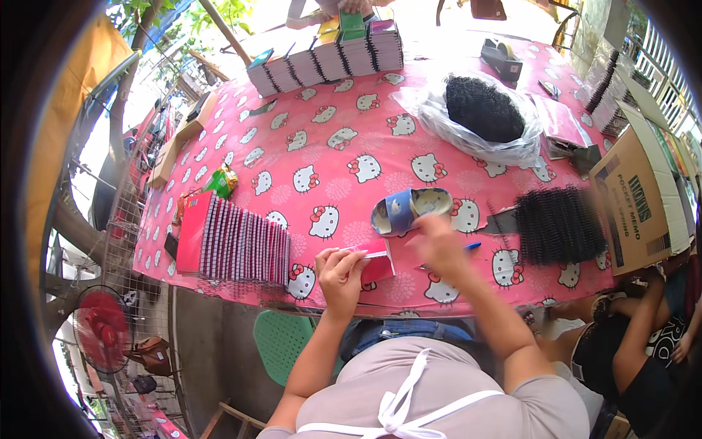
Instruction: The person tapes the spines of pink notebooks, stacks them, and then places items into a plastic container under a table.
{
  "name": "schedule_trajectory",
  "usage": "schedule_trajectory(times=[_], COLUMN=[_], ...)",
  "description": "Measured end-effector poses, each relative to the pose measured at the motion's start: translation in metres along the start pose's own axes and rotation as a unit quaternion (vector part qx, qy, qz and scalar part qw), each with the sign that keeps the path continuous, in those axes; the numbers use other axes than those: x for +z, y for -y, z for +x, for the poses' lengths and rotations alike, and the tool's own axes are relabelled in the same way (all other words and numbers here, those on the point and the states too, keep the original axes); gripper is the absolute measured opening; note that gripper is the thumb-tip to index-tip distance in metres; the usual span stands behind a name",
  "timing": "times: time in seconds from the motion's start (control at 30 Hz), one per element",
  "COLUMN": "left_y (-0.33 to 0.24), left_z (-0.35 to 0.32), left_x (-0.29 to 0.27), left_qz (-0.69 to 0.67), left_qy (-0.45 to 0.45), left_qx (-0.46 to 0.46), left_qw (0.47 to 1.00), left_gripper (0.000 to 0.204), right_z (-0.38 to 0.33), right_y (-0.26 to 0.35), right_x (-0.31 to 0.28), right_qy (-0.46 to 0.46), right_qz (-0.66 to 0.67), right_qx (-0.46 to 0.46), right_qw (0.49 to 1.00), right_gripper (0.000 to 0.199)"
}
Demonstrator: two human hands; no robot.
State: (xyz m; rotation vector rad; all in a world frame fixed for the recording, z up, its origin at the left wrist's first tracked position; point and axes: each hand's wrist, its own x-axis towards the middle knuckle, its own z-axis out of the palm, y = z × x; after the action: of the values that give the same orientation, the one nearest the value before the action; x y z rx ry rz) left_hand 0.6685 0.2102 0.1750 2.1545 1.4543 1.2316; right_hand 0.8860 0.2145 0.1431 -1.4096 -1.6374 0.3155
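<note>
At the table's near edge, my left hand (341, 276) is closed on a small red-covered memo pad (379, 269), its thumb and fingers along the pad's left side. My right hand (437, 245), smeared by motion, is just right of the pad and in front of a blue slipper (399, 212) that lies on the table. What its fingers do is unclear. A blue pen (472, 246) rests beside my right wrist. Left of my left hand stands a long row of red spiral memo pads (245, 238). Black plastic spiral coils (560, 225) lie in a pile to the right.
A plastic bag (431, 117) holds more black coils (485, 108). Bound notebooks (329, 58) stand at the far edge near another person's hand (355, 6). A tape dispenser (502, 60) is at far right, a cardboard box (640, 205) at right. People sit at lower right.
</note>
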Motion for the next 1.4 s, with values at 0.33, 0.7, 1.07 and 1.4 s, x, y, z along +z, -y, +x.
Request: schedule_trajectory(times=[0.33,0.7,1.07,1.4], left_y=[0.000,-0.010,-0.012,-0.011], left_z=[0.008,0.005,0.008,0.003], left_x=[0.001,0.003,0.005,-0.002], left_qz=[-0.006,-0.036,-0.005,0.005], left_qy=[0.062,0.032,0.027,0.002], left_qx=[0.040,0.031,0.025,0.051], left_qw=[0.997,0.998,0.999,0.999], left_gripper=[0.017,0.020,0.022,0.023], right_z=[0.005,0.014,0.012,0.014], right_y=[-0.015,0.041,0.052,0.068], right_x=[-0.062,-0.031,-0.017,-0.010], right_qy=[0.023,0.198,0.191,0.198], right_qz=[-0.051,0.192,-0.051,-0.056], right_qx=[0.029,0.016,-0.080,-0.067], right_qw=[0.998,0.961,0.977,0.976], right_gripper=[0.024,0.011,0.024,0.023])
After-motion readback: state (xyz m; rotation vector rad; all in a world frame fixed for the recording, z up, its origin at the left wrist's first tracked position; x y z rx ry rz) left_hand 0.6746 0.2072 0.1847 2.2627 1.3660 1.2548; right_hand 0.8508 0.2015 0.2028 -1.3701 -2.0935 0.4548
